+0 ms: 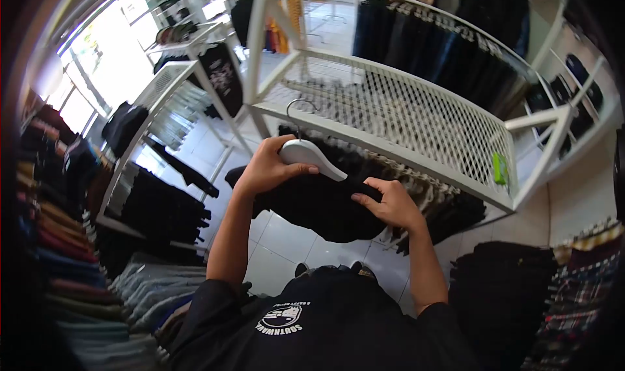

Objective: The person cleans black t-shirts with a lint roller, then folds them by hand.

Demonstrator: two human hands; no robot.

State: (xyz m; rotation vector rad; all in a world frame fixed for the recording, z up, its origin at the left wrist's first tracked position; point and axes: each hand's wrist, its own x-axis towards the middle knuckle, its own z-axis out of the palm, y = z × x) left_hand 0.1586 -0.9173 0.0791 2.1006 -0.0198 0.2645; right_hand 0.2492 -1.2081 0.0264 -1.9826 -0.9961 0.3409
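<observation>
My left hand is closed around the white clothes hanger, near its metal hook. The hook points up and away from me, close to the white rack's front rail. Part of the hanger lies inside a black garment, which hangs down in front of me. My right hand pinches the garment's edge near the covered end of the hanger, thumb on top. The garment's exact kind is hard to make out, as it is bunched and dark.
A white mesh-top rack stands right ahead, with a bright green object on its right end. Another white rack with black clothes is at left. Rows of hung clothes line the left side; plaid shirts hang at right.
</observation>
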